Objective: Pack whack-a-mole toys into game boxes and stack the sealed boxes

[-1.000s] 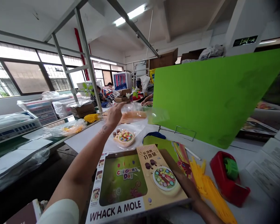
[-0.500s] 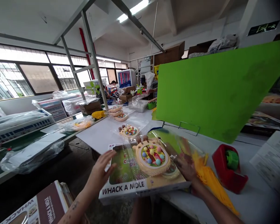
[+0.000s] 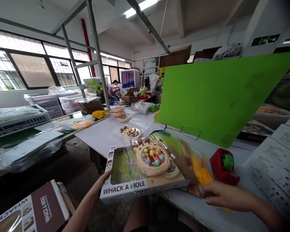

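Observation:
A "WHACK A MOLE" box (image 3: 123, 188) with a large window lies tilted at the table's front edge. My left hand (image 3: 101, 183) grips its left side, thumb along the rim and the other fingers hidden. On the box rests an animal-shaped whack-a-mole toy (image 3: 152, 158) with coloured knobs, in a clear bubble-lined bag. Part of a second round toy shows under its right side. To the right of the box, my right hand (image 3: 214, 195) is closed over a yellow bundle (image 3: 201, 170), slightly blurred; the fingers hide its middle.
A red tape dispenser (image 3: 223, 167) with green tape stands just beyond my right hand. More bagged toys (image 3: 131, 131) lie farther back on the table. A green board (image 3: 207, 100) rises behind. Lower left are more game boxes (image 3: 42, 206); printed cartons (image 3: 268, 164) stand right.
My left hand has gone from hovering over the box's left part to gripping its edge. My right hand has left the bagged toy and moved right onto the yellow bundle.

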Tool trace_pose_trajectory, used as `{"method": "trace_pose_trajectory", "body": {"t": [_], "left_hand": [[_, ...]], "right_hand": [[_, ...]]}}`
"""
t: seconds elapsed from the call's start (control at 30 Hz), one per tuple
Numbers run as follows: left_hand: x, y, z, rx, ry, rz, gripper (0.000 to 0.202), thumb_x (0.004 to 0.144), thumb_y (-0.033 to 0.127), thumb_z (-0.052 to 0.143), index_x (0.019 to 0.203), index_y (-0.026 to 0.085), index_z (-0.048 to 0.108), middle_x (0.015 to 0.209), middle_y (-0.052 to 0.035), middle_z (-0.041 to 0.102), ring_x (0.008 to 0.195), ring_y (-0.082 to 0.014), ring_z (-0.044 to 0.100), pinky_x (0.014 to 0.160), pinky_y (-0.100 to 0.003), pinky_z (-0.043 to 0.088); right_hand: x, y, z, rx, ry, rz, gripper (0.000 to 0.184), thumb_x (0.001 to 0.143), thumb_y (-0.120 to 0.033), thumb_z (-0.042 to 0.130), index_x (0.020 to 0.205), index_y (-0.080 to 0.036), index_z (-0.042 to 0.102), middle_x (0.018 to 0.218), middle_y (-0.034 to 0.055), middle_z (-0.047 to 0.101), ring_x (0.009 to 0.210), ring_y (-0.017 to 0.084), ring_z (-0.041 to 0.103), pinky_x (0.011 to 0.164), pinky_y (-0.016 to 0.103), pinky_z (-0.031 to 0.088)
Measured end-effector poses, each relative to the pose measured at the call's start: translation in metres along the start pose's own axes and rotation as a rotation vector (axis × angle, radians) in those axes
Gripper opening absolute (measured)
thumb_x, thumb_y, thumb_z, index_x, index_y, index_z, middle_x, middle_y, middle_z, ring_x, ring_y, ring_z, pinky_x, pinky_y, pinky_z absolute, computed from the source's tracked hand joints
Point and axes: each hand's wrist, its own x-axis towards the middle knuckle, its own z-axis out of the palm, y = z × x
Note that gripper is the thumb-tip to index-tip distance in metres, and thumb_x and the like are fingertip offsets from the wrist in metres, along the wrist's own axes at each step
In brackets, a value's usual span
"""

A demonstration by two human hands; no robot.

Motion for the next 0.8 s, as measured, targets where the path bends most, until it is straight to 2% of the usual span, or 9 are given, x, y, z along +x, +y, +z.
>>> {"method": "trace_pose_trajectory", "body": {"t": [0.07, 0.13, 0.23, 0.3, 0.37, 0.47, 0.63, 0.73, 0.8], "left_hand": [[-0.002, -0.004, 0.001, -0.041, -0.001, 0.006, 0.049, 0.090, 0.041, 0.064, 0.126, 0.008, 0.058, 0.072, -0.0119, 0.077, 0.053, -0.0276, 0.073, 0.051, -0.034, 0.061], [-0.007, -0.011, 0.002, -0.074, 0.000, 0.019, 0.050, 0.091, 0.041, 0.062, 0.128, 0.008, 0.057, 0.075, -0.0129, 0.077, 0.060, -0.0297, 0.075, 0.055, -0.037, 0.063], [-0.019, -0.024, 0.003, -0.109, -0.002, 0.037, 0.053, 0.091, 0.044, 0.062, 0.131, 0.009, 0.056, 0.082, -0.0143, 0.078, 0.071, -0.0326, 0.077, 0.063, -0.042, 0.065], [-0.027, -0.032, 0.002, -0.126, -0.004, 0.049, 0.055, 0.090, 0.047, 0.062, 0.132, 0.011, 0.056, 0.085, -0.0143, 0.079, 0.075, -0.0335, 0.077, 0.065, -0.044, 0.065], [-0.033, -0.036, -0.002, -0.143, -0.002, 0.057, 0.057, 0.089, 0.049, 0.063, 0.133, 0.014, 0.057, 0.088, -0.0141, 0.079, 0.077, -0.0342, 0.077, 0.066, -0.045, 0.065], [-0.039, -0.039, -0.014, -0.164, 0.022, 0.056, 0.061, 0.086, 0.050, 0.067, 0.134, 0.015, 0.056, 0.087, -0.0139, 0.079, 0.077, -0.0357, 0.076, 0.065, -0.046, 0.065], [-0.045, -0.043, -0.042, -0.186, 0.136, 0.083, 0.061, 0.089, 0.046, 0.062, 0.135, 0.008, 0.053, 0.078, -0.0140, 0.077, 0.068, -0.0346, 0.076, 0.057, -0.043, 0.064], [-0.055, -0.050, -0.058, -0.170, 0.223, 0.105, 0.066, 0.086, 0.055, 0.061, 0.138, 0.015, 0.052, 0.080, -0.0127, 0.077, 0.063, -0.0346, 0.075, 0.053, -0.045, 0.062], [-0.063, -0.055, -0.067, -0.145, 0.282, 0.136, 0.073, 0.081, 0.065, 0.062, 0.139, 0.022, 0.051, 0.090, -0.0121, 0.078, 0.072, -0.0362, 0.076, 0.059, -0.048, 0.063]], "right_hand": [[0.001, -0.032, -0.009, 0.050, -0.169, -0.127, 0.024, 0.086, -0.042, 0.056, 0.086, -0.026, 0.073, 0.085, 0.0057, 0.072, 0.079, 0.022, 0.069, 0.069, 0.030, 0.054], [0.014, -0.059, -0.004, -0.032, -0.072, -0.303, 0.030, 0.095, -0.041, 0.049, 0.108, -0.023, 0.070, 0.110, 0.0107, 0.070, 0.104, 0.025, 0.065, 0.089, 0.037, 0.052], [0.040, -0.083, 0.023, -0.259, 0.106, -0.533, 0.043, 0.087, -0.032, 0.065, 0.129, -0.020, 0.062, 0.130, 0.0146, 0.061, 0.124, 0.031, 0.055, 0.104, 0.048, 0.045], [0.054, -0.090, 0.046, -0.355, 0.106, -0.615, 0.047, 0.082, -0.021, 0.070, 0.128, -0.019, 0.061, 0.125, 0.0131, 0.063, 0.119, 0.030, 0.056, 0.104, 0.048, 0.044], [0.062, -0.094, 0.065, -0.407, 0.117, -0.657, 0.032, 0.081, -0.011, 0.066, 0.113, -0.018, 0.064, 0.111, 0.0098, 0.065, 0.106, 0.027, 0.059, 0.097, 0.043, 0.047], [0.062, -0.099, 0.074, -0.458, 0.171, -0.728, 0.019, 0.084, -0.002, 0.054, 0.090, -0.018, 0.063, 0.093, 0.0053, 0.063, 0.088, 0.021, 0.056, 0.081, 0.034, 0.047], [0.053, -0.098, 0.046, -0.432, 0.342, -0.836, 0.028, 0.093, -0.003, 0.036, 0.088, -0.019, 0.059, 0.087, 0.0051, 0.058, 0.082, 0.019, 0.050, 0.075, 0.031, 0.041], [0.046, -0.091, 0.013, -0.445, 0.451, -0.786, 0.028, 0.097, -0.006, 0.034, 0.092, -0.018, 0.060, 0.088, 0.0065, 0.057, 0.084, 0.020, 0.050, 0.077, 0.032, 0.041], [0.041, -0.086, -0.010, -0.499, 0.519, -0.737, 0.029, 0.098, -0.006, 0.034, 0.095, -0.018, 0.060, 0.089, 0.0070, 0.057, 0.085, 0.020, 0.050, 0.077, 0.032, 0.041]]}}
